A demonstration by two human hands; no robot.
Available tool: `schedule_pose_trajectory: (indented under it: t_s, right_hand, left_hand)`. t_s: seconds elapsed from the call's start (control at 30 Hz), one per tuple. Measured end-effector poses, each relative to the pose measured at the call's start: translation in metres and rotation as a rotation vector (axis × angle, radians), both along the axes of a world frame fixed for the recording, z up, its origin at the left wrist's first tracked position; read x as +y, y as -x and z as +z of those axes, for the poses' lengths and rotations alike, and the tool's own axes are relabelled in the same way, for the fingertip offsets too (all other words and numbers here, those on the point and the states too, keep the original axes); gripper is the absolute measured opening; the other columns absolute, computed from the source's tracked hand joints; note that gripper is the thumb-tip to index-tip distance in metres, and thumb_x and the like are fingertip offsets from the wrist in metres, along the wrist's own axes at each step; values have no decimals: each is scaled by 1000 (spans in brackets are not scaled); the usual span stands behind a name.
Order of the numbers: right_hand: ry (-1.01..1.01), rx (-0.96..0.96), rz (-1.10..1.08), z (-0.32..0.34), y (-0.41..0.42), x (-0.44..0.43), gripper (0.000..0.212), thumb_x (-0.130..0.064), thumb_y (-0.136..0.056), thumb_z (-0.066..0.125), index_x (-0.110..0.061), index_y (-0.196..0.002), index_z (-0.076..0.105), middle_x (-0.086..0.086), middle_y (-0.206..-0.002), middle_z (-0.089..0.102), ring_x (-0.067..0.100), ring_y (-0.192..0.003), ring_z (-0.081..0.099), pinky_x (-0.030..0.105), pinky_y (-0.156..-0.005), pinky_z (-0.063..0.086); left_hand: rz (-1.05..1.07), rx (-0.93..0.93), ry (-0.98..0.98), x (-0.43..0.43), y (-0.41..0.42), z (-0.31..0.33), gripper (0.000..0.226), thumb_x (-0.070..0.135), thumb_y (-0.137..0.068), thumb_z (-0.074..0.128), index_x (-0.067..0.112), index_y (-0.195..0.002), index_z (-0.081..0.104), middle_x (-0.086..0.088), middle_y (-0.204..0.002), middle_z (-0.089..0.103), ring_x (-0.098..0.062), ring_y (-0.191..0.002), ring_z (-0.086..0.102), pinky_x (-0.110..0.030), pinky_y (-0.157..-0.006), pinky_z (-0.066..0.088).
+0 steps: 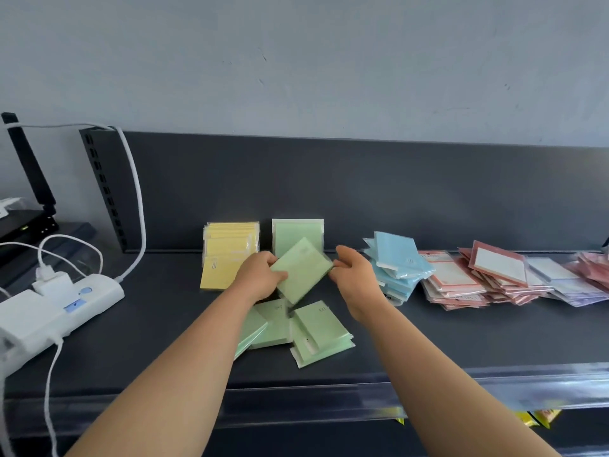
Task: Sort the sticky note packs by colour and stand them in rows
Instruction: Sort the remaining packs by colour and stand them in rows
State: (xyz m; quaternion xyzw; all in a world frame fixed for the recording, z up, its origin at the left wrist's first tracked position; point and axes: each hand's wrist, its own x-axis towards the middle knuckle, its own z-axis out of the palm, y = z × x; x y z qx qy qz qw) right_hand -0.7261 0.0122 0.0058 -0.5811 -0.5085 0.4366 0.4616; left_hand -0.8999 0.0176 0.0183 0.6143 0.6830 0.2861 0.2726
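Observation:
A green sticky note pack hangs tilted above the dark shelf. My left hand grips its left edge and my right hand pinches its right corner. Behind it one green pack stands upright against the back panel. To its left a row of yellow packs stands leaning back. Several loose green packs lie flat below my hands. A blue heap lies to the right.
Pink and red-framed packs and pale lilac ones are heaped at the far right. A white power strip with cables lies on the left, beside a black router. The shelf's clear front rail runs along the near edge.

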Motion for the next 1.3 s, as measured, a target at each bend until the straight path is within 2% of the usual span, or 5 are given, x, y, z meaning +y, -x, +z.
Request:
schedule_pose_trajectory:
  t_s: [0.27,0.53,0.67,0.87,1.3]
  right_hand:
    - [30,150,85,8,12,8,31,-12,-91,63,-7,-120,54,6,-110,68,18,-95,68,32,-85,57]
    - [-140,-192,43,21,6,27,27,-5,-93,45,-20,-109,59,1,-97,64,15,-74,58,32,-71,57]
    - [-195,-283,56,21,7,38,31,-3,-95,42,-19,-117,56,-3,-86,55,9,-61,49,11,-44,38]
    - [-111,-110,-138,8,14,62,28,-1,-89,50,-12,-114,55,0,-107,62,17,-93,60,26,-72,48]
    - [-80,-143,-169,-19,19,100,31,5,-87,49,-11,-109,62,-1,-102,66,16,-95,63,33,-87,54]
  left_hand:
    - [27,-778,-22,-3,-16,12,19,10,-97,54,7,-116,52,-9,-110,64,-23,-83,70,-35,-79,59]
    - [141,-428,-223,13,1,16,62,21,-97,53,24,-150,22,12,-120,55,-22,-107,60,-37,-95,48]
    - [89,-189,-245,22,0,12,32,8,-95,54,16,-126,53,4,-116,60,-14,-98,56,-25,-74,45]
    - [142,-150,-185,47,3,-10,6,11,-92,61,12,-94,57,-5,-100,62,-26,-93,63,-45,-83,56]
    - [209,175,-169,79,-6,-23,8,2,-95,51,9,-95,55,-3,-92,53,-17,-79,46,-28,-67,38]
